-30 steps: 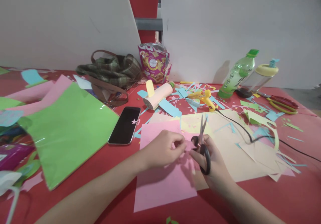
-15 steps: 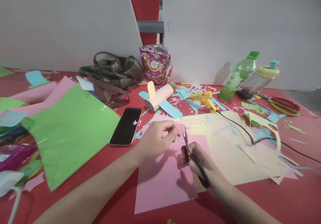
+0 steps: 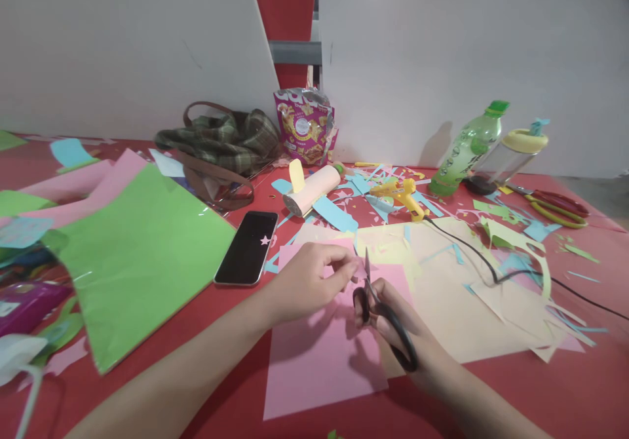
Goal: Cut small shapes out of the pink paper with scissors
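Note:
My left hand (image 3: 317,278) pinches a small piece of pink paper (image 3: 360,268) between thumb and fingers. My right hand (image 3: 393,318) grips black-handled scissors (image 3: 397,337), fingers through the loops. Their blades are parted and point up and away from me, right at the pink piece. Below both hands lies a sheet of pink paper (image 3: 314,380), with a larger cream sheet (image 3: 457,314) partly under it to the right. A phone (image 3: 246,249) with a small pink star (image 3: 265,240) on its screen lies left of my left hand.
Behind the hands lie a paper-covered tube plane (image 3: 314,191) and a yellow glue gun (image 3: 400,195) with a black cord. A green bottle (image 3: 469,147) and a clear jar (image 3: 518,157) stand back right. Green sheets (image 3: 142,262) cover the left; a snack bag (image 3: 304,128) stands behind.
My left hand has shifted slightly right and down with the pink piece. The scissors have opened wider, and their handles have swung a little to the right.

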Demonstrator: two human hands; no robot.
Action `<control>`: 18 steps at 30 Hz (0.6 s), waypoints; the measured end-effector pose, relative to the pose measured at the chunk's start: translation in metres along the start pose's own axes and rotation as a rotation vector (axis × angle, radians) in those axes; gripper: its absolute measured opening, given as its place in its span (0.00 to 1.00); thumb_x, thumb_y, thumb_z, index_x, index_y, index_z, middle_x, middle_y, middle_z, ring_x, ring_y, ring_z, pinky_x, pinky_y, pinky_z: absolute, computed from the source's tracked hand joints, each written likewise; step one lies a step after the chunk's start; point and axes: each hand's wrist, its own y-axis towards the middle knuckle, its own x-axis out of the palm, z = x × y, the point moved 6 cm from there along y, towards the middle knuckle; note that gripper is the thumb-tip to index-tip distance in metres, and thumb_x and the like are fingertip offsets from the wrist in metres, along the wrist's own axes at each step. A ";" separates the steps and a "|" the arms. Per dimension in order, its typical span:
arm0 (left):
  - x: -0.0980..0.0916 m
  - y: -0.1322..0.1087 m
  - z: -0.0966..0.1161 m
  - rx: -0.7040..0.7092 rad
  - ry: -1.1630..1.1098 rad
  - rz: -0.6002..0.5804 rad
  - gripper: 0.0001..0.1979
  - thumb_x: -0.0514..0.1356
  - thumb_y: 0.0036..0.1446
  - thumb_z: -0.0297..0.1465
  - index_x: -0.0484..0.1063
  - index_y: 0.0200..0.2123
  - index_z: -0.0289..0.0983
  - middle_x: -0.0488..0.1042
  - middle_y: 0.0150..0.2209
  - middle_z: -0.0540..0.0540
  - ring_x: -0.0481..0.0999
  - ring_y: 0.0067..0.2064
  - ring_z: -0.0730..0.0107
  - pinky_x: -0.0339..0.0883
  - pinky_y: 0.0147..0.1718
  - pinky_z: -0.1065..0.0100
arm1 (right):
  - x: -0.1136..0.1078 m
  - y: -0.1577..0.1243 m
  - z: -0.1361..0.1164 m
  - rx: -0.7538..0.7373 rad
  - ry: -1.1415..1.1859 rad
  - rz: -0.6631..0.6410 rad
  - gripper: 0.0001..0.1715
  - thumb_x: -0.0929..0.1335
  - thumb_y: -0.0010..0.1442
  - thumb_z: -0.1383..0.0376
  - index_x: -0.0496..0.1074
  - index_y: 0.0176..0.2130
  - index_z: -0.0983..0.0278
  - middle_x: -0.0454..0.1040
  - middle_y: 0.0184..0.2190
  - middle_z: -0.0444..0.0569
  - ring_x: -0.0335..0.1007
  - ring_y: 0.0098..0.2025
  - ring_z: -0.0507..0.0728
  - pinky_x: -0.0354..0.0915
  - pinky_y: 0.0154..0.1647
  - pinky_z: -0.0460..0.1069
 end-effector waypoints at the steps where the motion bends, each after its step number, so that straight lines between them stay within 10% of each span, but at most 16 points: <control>1: 0.001 0.000 0.000 0.002 -0.011 -0.005 0.13 0.46 0.54 0.32 0.64 0.23 0.34 0.65 0.23 0.51 0.64 0.27 0.75 0.56 0.28 0.74 | 0.000 0.000 0.000 -0.011 0.011 -0.009 0.14 0.66 0.49 0.58 0.56 0.30 0.61 0.62 0.30 0.46 0.60 0.33 0.54 0.57 0.34 0.49; 18: 0.007 0.000 0.002 -0.032 -0.173 -0.022 0.13 0.47 0.53 0.30 0.62 0.19 0.34 0.63 0.20 0.53 0.63 0.25 0.77 0.57 0.27 0.75 | -0.005 0.002 0.011 -0.055 0.016 -0.002 0.15 0.65 0.47 0.53 0.58 0.27 0.60 0.61 0.25 0.44 0.60 0.28 0.54 0.58 0.32 0.51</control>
